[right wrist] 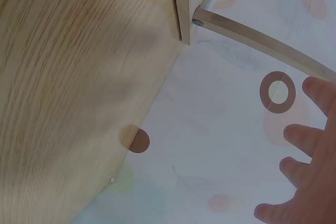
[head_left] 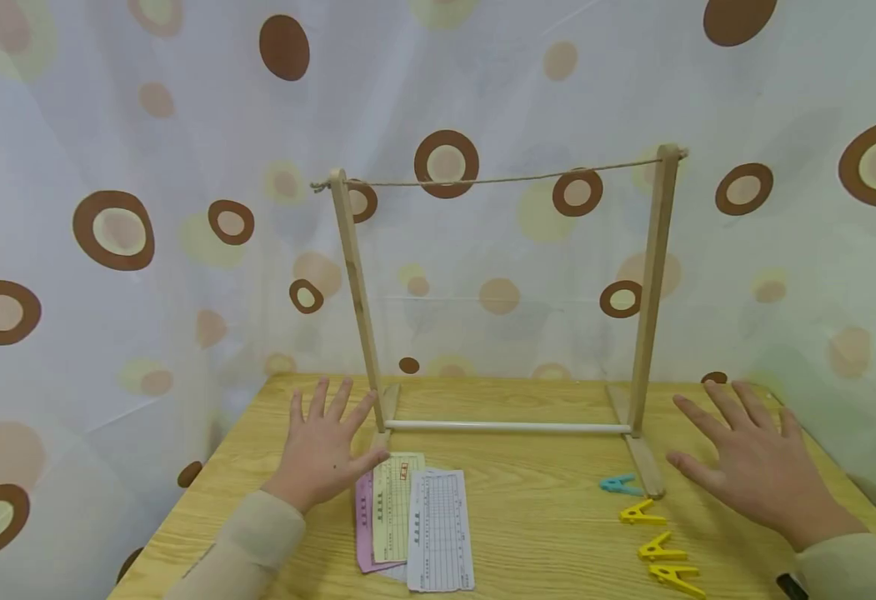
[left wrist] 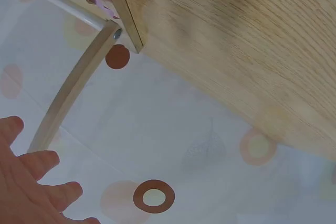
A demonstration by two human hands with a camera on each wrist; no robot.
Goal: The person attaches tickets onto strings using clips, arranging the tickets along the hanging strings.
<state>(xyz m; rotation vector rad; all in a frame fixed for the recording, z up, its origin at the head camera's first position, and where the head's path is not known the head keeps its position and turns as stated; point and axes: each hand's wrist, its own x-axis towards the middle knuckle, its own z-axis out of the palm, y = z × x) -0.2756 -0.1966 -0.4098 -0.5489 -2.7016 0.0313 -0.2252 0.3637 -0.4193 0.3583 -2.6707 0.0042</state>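
My left hand (head_left: 319, 450) is spread with straight fingers above the table's left side, holding nothing. Its thumb overlaps a small stack of printed paper slips in the head view: a white slip (head_left: 441, 529) on top, a yellow slip (head_left: 389, 525) and a pink slip (head_left: 364, 533) beneath. On the right, my right hand (head_left: 756, 467) is likewise spread and holds nothing. Nearest to it lie a blue clothespin (head_left: 621, 484) and several yellow clothespins (head_left: 642, 513). Fingers of each hand also show in its wrist view.
A wooden frame (head_left: 653, 292) stands between the hands, with a twine line (head_left: 498, 180) tied across its top and a white rod (head_left: 508, 427) low down. The wooden table (head_left: 543, 517) meets a dotted curtain (head_left: 498, 100) at the back and sides.
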